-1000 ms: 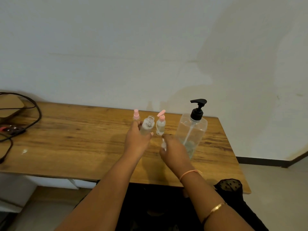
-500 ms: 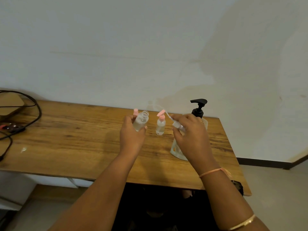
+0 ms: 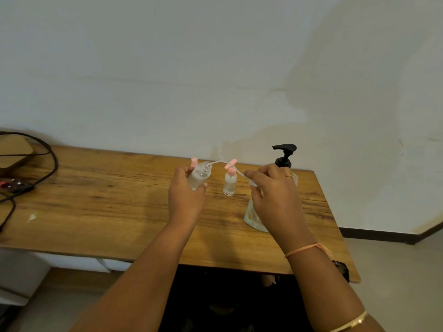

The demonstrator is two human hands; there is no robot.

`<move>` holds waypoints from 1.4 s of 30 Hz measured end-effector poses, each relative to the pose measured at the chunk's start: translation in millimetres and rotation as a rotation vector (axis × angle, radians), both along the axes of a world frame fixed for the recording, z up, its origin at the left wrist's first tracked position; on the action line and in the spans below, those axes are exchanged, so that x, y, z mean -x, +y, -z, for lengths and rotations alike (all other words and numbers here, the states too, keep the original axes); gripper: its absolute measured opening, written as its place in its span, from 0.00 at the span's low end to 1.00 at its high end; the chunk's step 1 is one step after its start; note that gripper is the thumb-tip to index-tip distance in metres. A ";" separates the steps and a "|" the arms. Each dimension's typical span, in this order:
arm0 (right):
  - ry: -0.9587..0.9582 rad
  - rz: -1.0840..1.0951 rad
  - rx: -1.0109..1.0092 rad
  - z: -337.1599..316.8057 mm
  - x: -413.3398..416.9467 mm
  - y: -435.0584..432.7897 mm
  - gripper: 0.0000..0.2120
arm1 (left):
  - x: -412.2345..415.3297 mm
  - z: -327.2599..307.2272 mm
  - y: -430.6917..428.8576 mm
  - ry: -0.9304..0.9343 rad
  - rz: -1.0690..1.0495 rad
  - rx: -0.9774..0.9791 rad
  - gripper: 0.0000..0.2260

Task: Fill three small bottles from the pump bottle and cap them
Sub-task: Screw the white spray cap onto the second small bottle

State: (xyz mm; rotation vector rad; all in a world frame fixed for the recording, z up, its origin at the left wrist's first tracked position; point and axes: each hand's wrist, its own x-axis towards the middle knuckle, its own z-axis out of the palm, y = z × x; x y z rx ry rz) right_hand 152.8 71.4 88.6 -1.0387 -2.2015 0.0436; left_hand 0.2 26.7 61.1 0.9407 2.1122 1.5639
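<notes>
The open small bottle (image 3: pixel 200 177) is off the counter (image 3: pixel 107 200), tilted with its mouth up and to the right, at the far middle of the scene. The left hand (image 3: pixel 185 200) has its grip wrapped round the lower body. A thin white dip tube (image 3: pixel 221 162) arcs over from the right, and its free tip sits at the bottle's mouth. The right hand (image 3: pixel 273 197) has its grip pinched on the tube's root, with what looks like the cap (image 3: pixel 253 184) tucked under the fingers. To do this well, I judge the bottle should be kept steady and brought more upright. The springy tube should be fed straight down the neck before the cap is lowered and turned, or the tip may flick out or the liquid spill. By count there are three small bottles. One is the held one, and a capped small bottle (image 3: pixel 230 183) stands between the hands. A third small bottle (image 3: pixel 194 161) shows only its pink top behind the left fingers. There is one pump bottle (image 3: pixel 285 155) at the far right, partly behind the right hand, one loose tube, and two hands. Dark cables (image 3: pixel 51 159) lie at the far left.
</notes>
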 end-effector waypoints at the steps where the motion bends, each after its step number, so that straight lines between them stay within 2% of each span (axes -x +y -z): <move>1: -0.013 0.005 -0.021 -1.4 0.0 -0.3 0.17 | 0.2 0.8 0.1 0.022 0.005 0.005 0.16; 5: -0.087 -0.020 -0.085 -8.3 -0.8 -2.6 0.20 | -0.4 5.8 2.5 0.118 0.038 0.016 0.14; 8: -0.111 -0.121 -0.067 -10.0 0.5 -4.3 0.21 | -3.9 10.2 5.0 0.188 0.085 0.020 0.13; 13: -0.132 -0.209 0.157 -6.6 2.5 -3.1 0.23 | -12.6 10.5 4.1 0.202 0.187 -0.008 0.12; 17: 0.009 -0.258 0.264 -9.0 0.8 -3.7 0.18 | -19.5 9.9 5.6 0.185 0.259 -0.027 0.13; 22: 0.041 -0.205 0.301 -11.7 0.6 0.4 0.13 | -26.8 8.3 4.2 0.147 0.338 -0.049 0.15; 29: -0.083 -0.219 0.382 -20.7 -1.7 6.2 0.13 | -26.3 11.9 6.6 0.121 0.355 -0.041 0.14; 35: -0.039 -0.143 0.433 -21.6 1.2 8.8 0.11 | -25.8 12.7 7.0 0.112 0.348 -0.047 0.14; 38: -0.024 -0.066 0.425 -19.2 3.8 6.0 0.06 | -25.9 13.2 6.8 0.120 0.341 -0.063 0.17; 42: -0.059 0.101 0.355 -14.1 8.8 2.0 0.20 | -27.2 13.0 6.0 0.099 0.344 -0.050 0.15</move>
